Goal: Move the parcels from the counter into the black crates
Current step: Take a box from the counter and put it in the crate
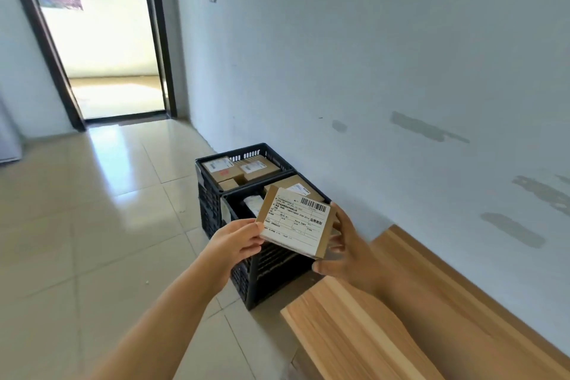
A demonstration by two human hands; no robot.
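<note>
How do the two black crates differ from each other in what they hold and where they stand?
The far crate looks packed near its rim with several labelled cardboard parcels; the near crate shows one parcel at its back and dark space in front. The far crate stands closer to the doorway, the near crate beside the wooden counter. Both hands hold a parcel over the near crate, none over the far crate. Both are black, slotted, and stand by the wall.

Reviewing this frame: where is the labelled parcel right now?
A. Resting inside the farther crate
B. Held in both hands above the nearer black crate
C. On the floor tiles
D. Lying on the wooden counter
B: the left hand and right hand grip opposite edges of the labelled parcel, which sits in the air over the nearer black crate, clear of the wooden counter.
</note>
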